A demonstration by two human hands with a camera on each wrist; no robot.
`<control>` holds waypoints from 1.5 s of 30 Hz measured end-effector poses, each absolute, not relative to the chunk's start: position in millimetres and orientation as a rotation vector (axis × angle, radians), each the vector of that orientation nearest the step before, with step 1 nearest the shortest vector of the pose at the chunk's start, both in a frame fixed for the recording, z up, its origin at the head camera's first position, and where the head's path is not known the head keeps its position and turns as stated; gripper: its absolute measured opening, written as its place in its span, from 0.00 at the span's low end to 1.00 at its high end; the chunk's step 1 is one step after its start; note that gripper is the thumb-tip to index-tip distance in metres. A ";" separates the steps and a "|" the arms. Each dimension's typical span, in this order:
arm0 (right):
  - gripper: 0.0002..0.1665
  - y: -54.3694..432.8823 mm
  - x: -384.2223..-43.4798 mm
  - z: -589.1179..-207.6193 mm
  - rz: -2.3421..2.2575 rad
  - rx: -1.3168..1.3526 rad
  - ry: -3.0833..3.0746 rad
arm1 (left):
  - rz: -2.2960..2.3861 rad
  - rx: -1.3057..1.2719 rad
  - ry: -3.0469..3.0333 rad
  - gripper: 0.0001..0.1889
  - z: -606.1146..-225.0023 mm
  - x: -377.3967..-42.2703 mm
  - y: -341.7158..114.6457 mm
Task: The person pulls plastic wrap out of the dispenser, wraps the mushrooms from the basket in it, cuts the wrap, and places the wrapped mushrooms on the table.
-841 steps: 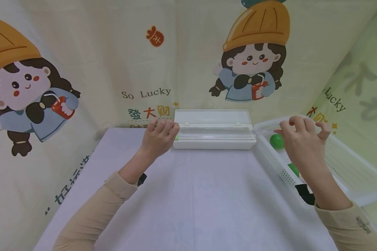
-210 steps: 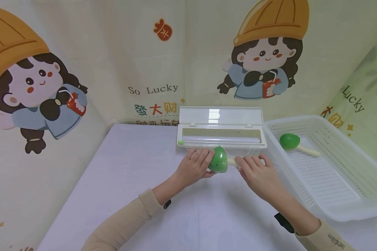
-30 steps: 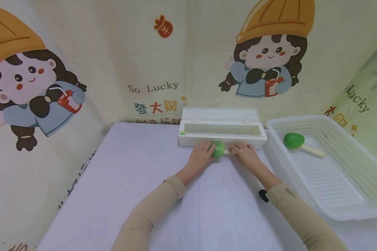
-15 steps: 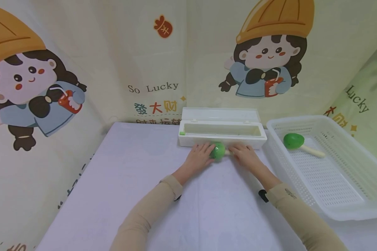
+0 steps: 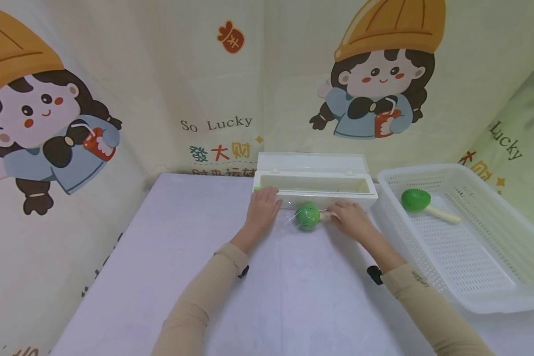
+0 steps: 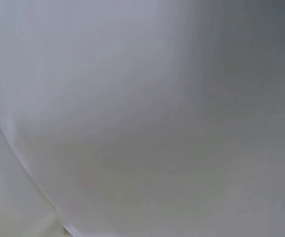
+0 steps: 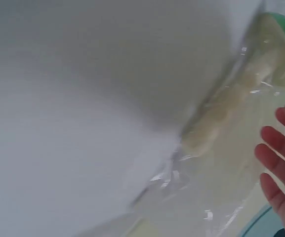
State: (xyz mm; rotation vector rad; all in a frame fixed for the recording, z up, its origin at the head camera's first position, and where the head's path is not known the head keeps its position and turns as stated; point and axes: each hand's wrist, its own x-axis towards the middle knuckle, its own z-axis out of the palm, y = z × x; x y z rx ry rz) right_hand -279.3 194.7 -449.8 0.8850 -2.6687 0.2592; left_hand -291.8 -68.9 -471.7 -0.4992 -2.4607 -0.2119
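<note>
A green maraca [image 5: 308, 216] with a pale handle [image 7: 216, 121] lies on the table, covered in clear cling film [image 5: 289, 220]. Directly behind it is a white cling film dispenser [image 5: 325, 201] with its lid raised. My left hand [image 5: 261, 210] touches the left end of the dispenser's front edge, its fingertips partly covering a green slider [image 5: 257, 188]. At the handle end of the maraca is my right hand [image 5: 350, 218]; the right wrist view has its fingers [image 7: 280, 163] fairly straight over the film, apart from the handle. The left wrist view is mostly blurred white cloth, without the hand.
To the right stands a white perforated basket [image 5: 431, 277] holding a second green maraca [image 5: 416, 200]. White cloth covers the table [image 5: 204, 212]. A printed curtain [image 5: 285, 89] hangs close behind the dispenser.
My left hand has come off the maraca's green head and moved up and left to the dispenser. The right hand stays near the handle. Earlier, both hands held the maraca and wrapped film round it.
</note>
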 end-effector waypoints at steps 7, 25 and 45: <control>0.05 158.6 -293.1 -416.0 0.366 0.878 -2.595 | -0.404 -0.288 -2.493 0.22 -467.8 -308.7 -96.6; 0.08 53.1 -338.2 -405.4 0.292 1.017 -2.631 | -0.423 -0.326 -2.603 0.28 -470.3 -318.1 -116.7; 0.08 23.1 -342.3 -417.5 0.157 0.981 -2.791 | -0.265 -0.345 -2.684 0.24 -468.0 -320.9 -117.8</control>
